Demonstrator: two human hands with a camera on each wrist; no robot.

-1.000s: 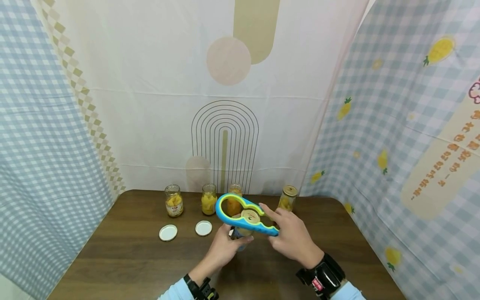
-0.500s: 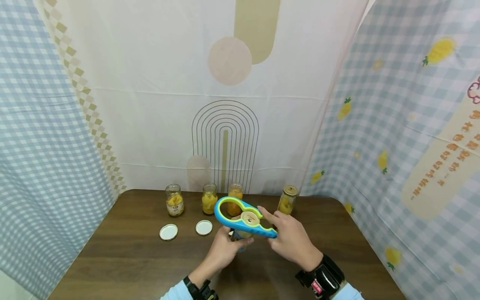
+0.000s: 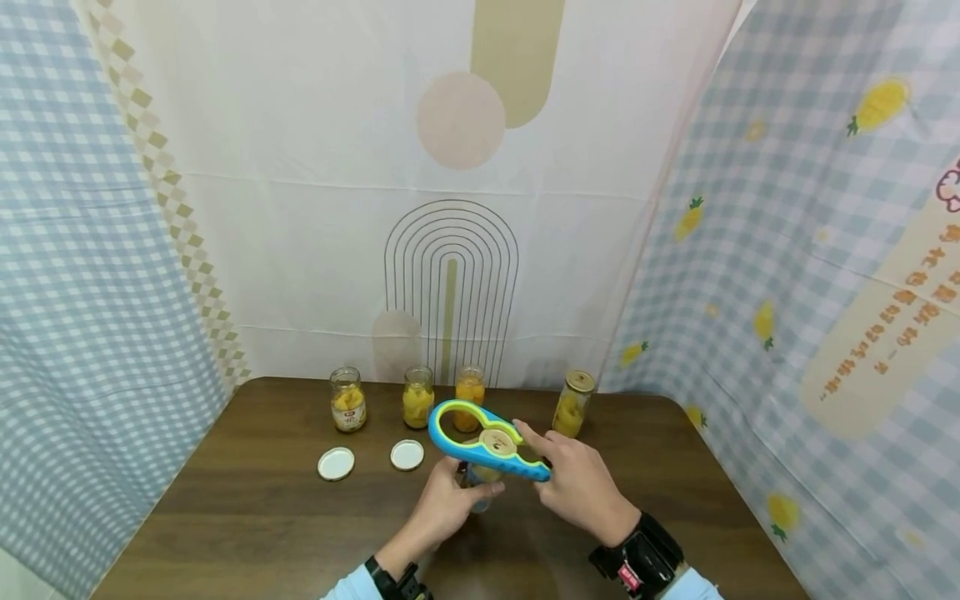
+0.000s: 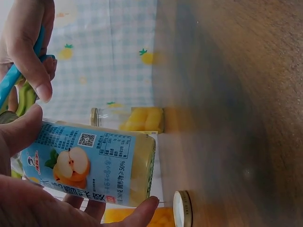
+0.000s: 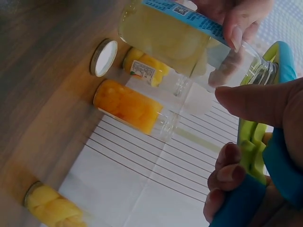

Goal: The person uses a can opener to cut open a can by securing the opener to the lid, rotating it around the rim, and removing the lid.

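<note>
My left hand (image 3: 442,504) grips a glass jar (image 4: 94,161) with a blue fruit label and pale contents, held tilted above the table. Its gold lid (image 3: 497,442) shows inside a middle curve of a blue and lime-green jar opener (image 3: 525,471). My right hand (image 3: 581,483) holds the opener by its handle end, its index finger stretched along the upper arm. In the right wrist view the opener lies across the jar's neck, and its thumb points toward the glass. Whether the opener bites tightly on the lid cannot be seen.
Along the table's back stand lidless jars of yellow fruit (image 3: 348,408), (image 3: 417,404) and a jar of orange fruit (image 3: 470,387). A lidded jar (image 3: 572,408) stands at the back right. Two loose lids, a left lid (image 3: 336,464) and a right lid (image 3: 407,455), lie white side up.
The jar, the opener and its handle end have shifted slightly down toward me. Both hands keep their hold. The jars and loose lids at the back stay put.
</note>
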